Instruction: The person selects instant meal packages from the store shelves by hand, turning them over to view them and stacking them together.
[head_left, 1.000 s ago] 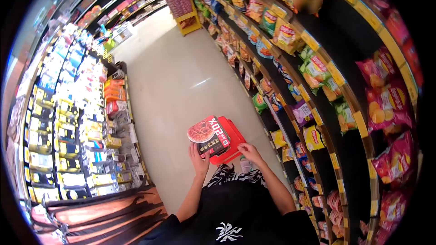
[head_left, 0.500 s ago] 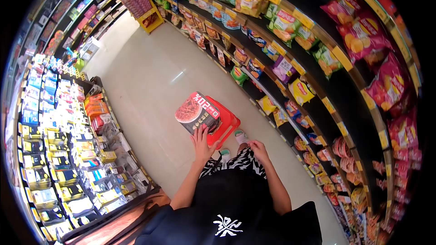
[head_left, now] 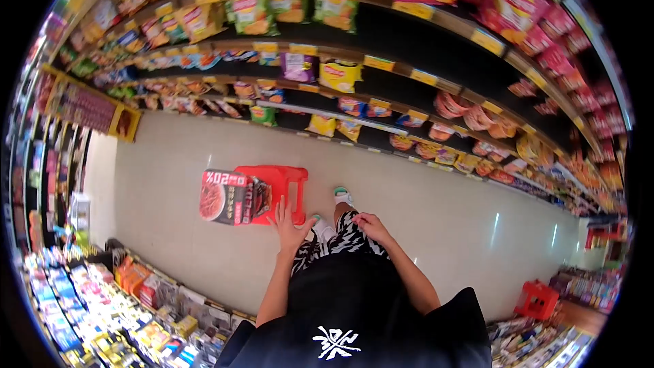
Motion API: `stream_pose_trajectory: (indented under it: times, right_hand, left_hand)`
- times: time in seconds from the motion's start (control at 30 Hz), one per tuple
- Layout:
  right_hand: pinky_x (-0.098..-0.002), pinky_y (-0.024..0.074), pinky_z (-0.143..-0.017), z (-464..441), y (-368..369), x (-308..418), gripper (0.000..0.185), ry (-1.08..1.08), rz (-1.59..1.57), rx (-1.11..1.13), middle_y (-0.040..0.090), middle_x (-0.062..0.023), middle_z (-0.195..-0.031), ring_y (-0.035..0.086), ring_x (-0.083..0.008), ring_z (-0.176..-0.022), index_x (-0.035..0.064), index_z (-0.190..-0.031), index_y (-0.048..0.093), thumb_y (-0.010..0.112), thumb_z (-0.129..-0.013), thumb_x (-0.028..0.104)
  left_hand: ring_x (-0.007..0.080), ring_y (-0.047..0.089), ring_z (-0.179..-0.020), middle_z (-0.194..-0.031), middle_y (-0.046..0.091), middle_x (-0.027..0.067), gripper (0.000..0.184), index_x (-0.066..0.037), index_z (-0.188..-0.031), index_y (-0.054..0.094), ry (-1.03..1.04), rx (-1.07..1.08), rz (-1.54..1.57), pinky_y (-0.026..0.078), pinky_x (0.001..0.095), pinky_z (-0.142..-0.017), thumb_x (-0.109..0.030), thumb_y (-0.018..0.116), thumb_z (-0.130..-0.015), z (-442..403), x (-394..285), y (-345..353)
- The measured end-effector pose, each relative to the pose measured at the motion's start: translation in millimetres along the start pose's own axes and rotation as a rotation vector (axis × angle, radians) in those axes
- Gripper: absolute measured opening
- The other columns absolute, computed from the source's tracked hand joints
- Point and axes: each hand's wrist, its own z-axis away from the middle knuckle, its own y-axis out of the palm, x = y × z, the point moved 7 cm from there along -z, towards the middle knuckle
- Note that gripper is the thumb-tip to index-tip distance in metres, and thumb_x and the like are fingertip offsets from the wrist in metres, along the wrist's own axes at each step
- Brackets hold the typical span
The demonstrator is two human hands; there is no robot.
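The carton (head_left: 225, 196), a boxy pack with flat printed faces in red and black, white lettering and a picture of noodles in a round bowl, sits on a red plastic stool (head_left: 298, 194) and juts past its far side. The stool has smooth, rounded edges and a long slot cut near its rim. The left hand (head_left: 289, 232) is at the stool's near edge, beside the carton, its fingers open and spread; whether the fingertips touch the plastic cannot be told. The right hand (head_left: 372, 227) is beside the black-and-white patterned shorts (head_left: 340, 240), well apart from the carton, its fingers curled in and drawn together; whether they pinch the cloth is unclear. Below are a soft black shirt (head_left: 354, 307) with a white brush-like mark and pale shoes (head_left: 343, 196) with green inside. The floor (head_left: 163, 163) is pale and glossy, with streaks of reflected light. Crinkly, puffed snack bags (head_left: 340, 75) in yellow, purple, green and pink line long, dark shelves (head_left: 402, 41) with yellow tags.
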Motion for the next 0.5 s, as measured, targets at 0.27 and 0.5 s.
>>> stream_pose_trajectory:
  times: [0.27, 0.5]
  right_hand:
    - [-0.0226, 0.0429, -0.069, 19, -51, 3, 0.018, -0.049, -0.009, -0.097, 0.060, -0.0016, -0.082, 0.053, -0.0095, -0.076, 0.0003, -0.095, 0.063, 0.050, -0.090, 0.012]
    - [-0.0236, 0.0452, -0.073, 13, -153, -13, 0.022, 0.033, -0.208, -0.221, 0.063, -0.0036, -0.094, 0.057, -0.0107, -0.086, 0.0042, -0.105, 0.060, 0.051, -0.091, 0.018]
  left_hand:
    - [0.0313, 0.028, -0.132, -0.144, 0.030, 0.0129, 0.073, -0.009, -0.125, 0.046, 0.073, 0.202, 0.058, 0.007, 0.0593, -0.106, -0.041, 0.075, -0.067, -9, -49, 47]
    - [0.0354, 0.036, -0.126, -0.138, 0.038, 0.0185, 0.060, -0.007, -0.119, 0.051, 0.115, 0.242, 0.204, 0.025, 0.0513, -0.104, -0.034, 0.074, -0.071, -29, -100, 109]
